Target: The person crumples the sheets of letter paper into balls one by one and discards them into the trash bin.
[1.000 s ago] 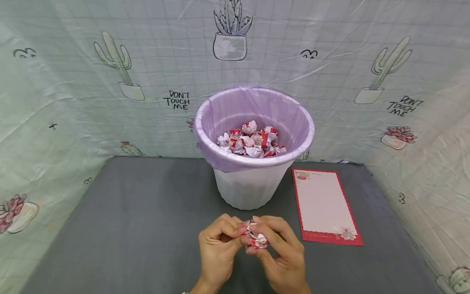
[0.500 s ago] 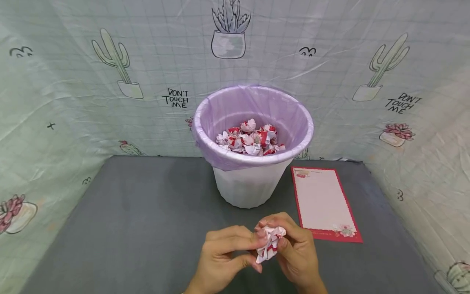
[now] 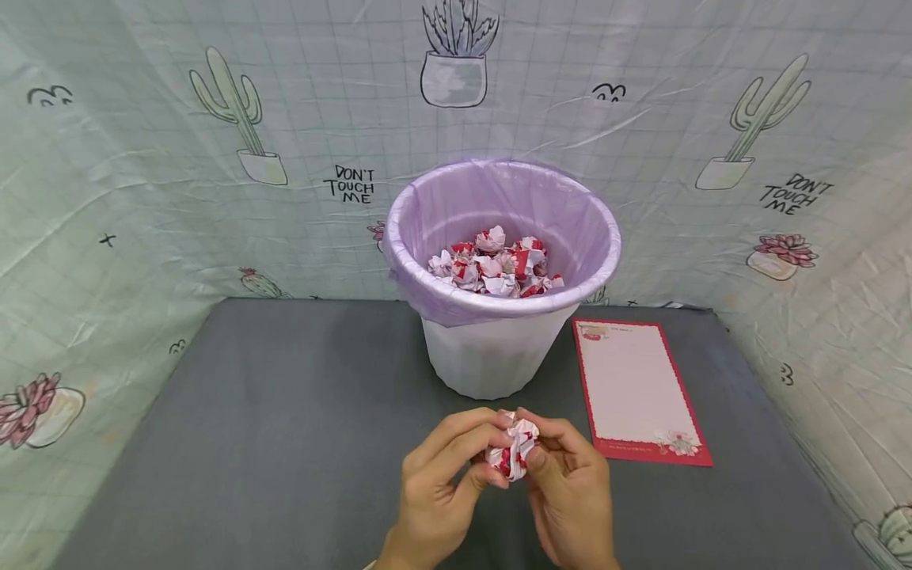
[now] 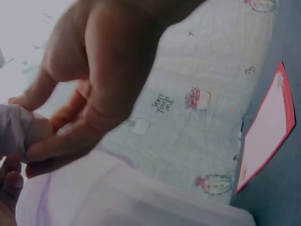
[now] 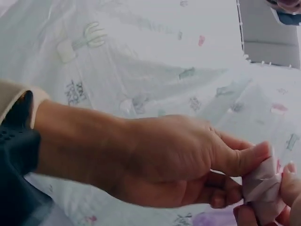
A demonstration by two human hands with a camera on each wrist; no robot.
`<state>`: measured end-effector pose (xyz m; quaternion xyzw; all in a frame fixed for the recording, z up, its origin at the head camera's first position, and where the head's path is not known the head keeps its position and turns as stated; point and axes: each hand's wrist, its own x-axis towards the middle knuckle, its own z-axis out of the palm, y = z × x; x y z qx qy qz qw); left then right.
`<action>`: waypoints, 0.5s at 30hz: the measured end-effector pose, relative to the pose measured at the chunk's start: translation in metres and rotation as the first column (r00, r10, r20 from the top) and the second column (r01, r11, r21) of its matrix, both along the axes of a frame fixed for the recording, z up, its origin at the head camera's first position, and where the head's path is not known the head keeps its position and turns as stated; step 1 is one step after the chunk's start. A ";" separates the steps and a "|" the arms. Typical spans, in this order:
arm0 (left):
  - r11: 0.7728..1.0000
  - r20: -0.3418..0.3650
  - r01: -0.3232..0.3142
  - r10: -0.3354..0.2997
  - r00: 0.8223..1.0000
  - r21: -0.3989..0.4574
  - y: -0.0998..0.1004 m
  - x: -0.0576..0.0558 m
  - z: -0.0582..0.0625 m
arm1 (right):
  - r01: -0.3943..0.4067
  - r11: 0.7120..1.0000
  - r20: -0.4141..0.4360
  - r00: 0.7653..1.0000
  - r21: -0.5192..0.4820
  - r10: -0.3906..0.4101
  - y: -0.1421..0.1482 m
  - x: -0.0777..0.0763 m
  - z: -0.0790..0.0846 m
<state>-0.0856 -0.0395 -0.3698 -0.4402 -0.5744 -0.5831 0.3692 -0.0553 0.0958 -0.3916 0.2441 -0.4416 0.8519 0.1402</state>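
Observation:
Between both hands is a crumpled paper ball [image 3: 514,453], white and pink with red patches. My left hand [image 3: 443,483] grips it from the left, thumb below and fingers over the top. On the other side my right hand [image 3: 573,487] pinches it, its thumb against the near face. The right wrist view shows the paper ball [image 5: 264,188] squeezed between the fingertips of the two hands. Just beyond the hands stands a white bin [image 3: 492,356] lined with a purple bag [image 3: 570,226]. Several crumpled paper balls [image 3: 499,265] lie inside it.
Right of the bin, a sheet of letter paper [image 3: 637,388] with a red border lies flat on the grey tabletop [image 3: 285,412]. A cloth [image 3: 285,229] printed with cacti hangs behind and at both sides.
The paper ball has been turned and pressed between the fingers, ending up rounder than half a second ago. Both hands shifted right, then slightly back. The bin and letter paper stay put.

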 end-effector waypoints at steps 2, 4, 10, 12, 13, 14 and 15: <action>1.000 -0.030 -0.011 0.011 0.999 0.016 0.003 0.000 0.000 | 0.080 0.994 -0.053 0.996 0.080 -0.075 0.001 0.002 0.003; 0.999 -0.073 -0.024 0.028 0.997 0.044 0.006 0.000 0.001 | 0.142 0.979 -0.131 0.984 0.146 -0.123 0.001 0.003 0.007; 0.985 -0.098 0.002 0.015 0.995 0.174 0.011 0.002 0.004 | 0.213 0.946 -0.319 0.939 0.245 -0.129 -0.003 0.001 0.015; 0.979 -0.059 0.030 -0.019 0.998 0.202 0.012 0.002 0.005 | 0.225 0.937 -0.355 0.927 0.268 -0.121 -0.004 0.000 0.016; 0.977 -0.038 0.043 -0.036 0.999 0.211 0.012 0.003 0.004 | 0.235 0.931 -0.370 0.921 0.280 -0.121 -0.004 -0.001 0.017; 0.975 -0.019 0.055 -0.052 0.998 0.217 0.012 0.003 0.004 | 0.245 0.925 -0.383 0.915 0.289 -0.123 -0.005 -0.001 0.017; 0.972 -0.004 0.066 -0.067 0.998 0.224 0.012 0.003 0.003 | 0.251 0.921 -0.390 0.913 0.297 -0.123 -0.005 -0.001 0.017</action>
